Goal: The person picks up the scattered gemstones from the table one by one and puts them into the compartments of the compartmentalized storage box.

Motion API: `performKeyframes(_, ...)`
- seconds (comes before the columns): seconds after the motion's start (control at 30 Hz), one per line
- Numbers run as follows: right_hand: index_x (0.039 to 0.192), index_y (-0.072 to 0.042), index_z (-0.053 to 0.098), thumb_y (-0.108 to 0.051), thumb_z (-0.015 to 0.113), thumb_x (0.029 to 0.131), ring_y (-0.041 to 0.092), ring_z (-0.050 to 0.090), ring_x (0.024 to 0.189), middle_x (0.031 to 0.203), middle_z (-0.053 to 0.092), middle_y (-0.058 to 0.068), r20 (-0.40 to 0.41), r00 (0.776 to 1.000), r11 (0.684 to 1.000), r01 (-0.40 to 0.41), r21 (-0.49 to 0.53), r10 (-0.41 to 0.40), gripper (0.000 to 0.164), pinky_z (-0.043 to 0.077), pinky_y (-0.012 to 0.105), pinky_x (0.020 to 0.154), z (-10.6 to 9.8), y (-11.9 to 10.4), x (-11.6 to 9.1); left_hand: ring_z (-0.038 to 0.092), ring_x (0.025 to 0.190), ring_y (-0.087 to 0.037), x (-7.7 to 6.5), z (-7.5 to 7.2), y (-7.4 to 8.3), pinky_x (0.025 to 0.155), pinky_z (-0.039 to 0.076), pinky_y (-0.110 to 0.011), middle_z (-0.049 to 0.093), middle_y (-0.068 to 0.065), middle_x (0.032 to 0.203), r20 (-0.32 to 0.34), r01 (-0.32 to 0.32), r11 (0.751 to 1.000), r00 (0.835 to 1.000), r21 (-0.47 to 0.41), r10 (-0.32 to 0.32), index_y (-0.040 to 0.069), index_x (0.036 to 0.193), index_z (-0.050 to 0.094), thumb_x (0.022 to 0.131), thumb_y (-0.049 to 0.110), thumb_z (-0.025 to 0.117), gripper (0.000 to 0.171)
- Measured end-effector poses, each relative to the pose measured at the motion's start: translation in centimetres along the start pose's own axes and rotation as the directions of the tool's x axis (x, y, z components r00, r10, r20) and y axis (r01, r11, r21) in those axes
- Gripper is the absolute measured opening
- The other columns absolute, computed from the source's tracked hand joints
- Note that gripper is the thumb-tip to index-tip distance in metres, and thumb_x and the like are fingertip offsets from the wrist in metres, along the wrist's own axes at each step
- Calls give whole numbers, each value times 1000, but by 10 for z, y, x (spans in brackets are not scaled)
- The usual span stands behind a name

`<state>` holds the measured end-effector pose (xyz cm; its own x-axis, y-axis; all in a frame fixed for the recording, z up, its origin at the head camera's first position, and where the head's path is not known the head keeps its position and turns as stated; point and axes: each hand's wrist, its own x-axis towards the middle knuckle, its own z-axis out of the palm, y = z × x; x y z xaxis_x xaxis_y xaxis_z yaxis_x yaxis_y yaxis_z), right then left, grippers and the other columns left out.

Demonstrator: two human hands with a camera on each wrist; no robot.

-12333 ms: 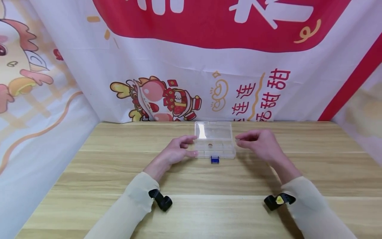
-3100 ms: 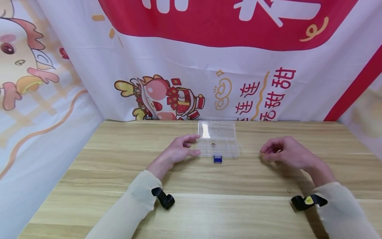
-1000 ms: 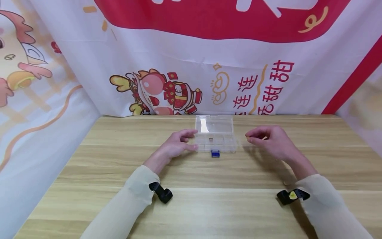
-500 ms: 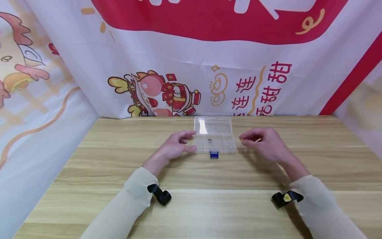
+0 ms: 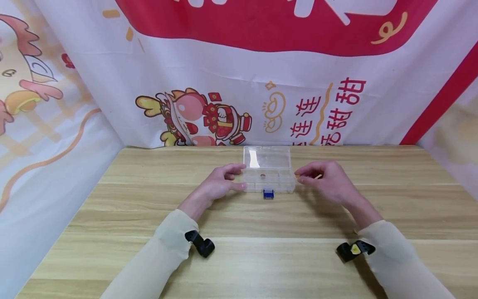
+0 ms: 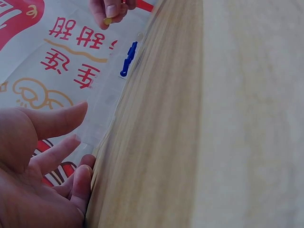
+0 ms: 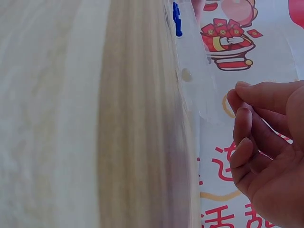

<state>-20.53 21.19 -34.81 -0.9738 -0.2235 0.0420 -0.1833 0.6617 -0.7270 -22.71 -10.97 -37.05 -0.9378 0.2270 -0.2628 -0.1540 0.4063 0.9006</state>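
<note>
A clear plastic compartment box stands near the back of the table with its lid raised, a blue latch on its front edge. One small dark piece shows in a compartment. My left hand rests its thumb and fingertips along the box's left end, the fingers spread and loosely bent. Just off the right end, my right hand pinches a small yellow roundish piece between thumb and forefinger. A pale round thing shows in the near part of the box in the right wrist view.
The wooden table meets a white and red printed cloth close behind the box. A tiny pale brown speck lies on the wood by the right wrist. Both wrists carry a black camera mount.
About three seconds ago my right hand was low over the table, farther right. It has since come left with the yellow piece to the box's right end. My left hand has stayed put.
</note>
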Motion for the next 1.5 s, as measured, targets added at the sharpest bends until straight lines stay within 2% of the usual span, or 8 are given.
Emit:
performKeyframes(0.5,118,-12,80,-19,73,100,23,63,95,110,76,7,23,1000,1000,-16,14,16,20,53,27,75,1,-5,-2,47,136,-27,1,1,2,118,40,-47,56,0,153,13,-4,1000,1000,1,4,30,151,59,92,16,81,64)
performKeyframes(0.87,116,-9,79,-16,74,99,23,65,90,104,77,8,32,999,999,-1,48,-1,19,54,27,72,9,-6,0,47,135,-27,1,1,0,119,39,-47,57,-1,152,6,1,1000,1000,4,-1,29,151,59,91,14,82,66)
performKeyframes(1.13,113,-9,80,-16,76,98,20,63,89,102,77,6,53,999,1000,14,9,-14,18,52,26,72,11,-17,0,47,135,-27,0,1,0,118,40,-48,57,0,151,6,4,1000,1000,-7,-4,31,151,59,91,15,82,66)
performKeyframes(1.5,112,-7,80,-12,76,96,19,64,93,102,77,7,75,997,1000,8,21,-10,17,53,26,75,21,-27,12,47,135,-26,-1,-1,0,119,40,-48,57,1,150,5,13,1000,1000,-6,-13,33,150,59,90,16,83,67)
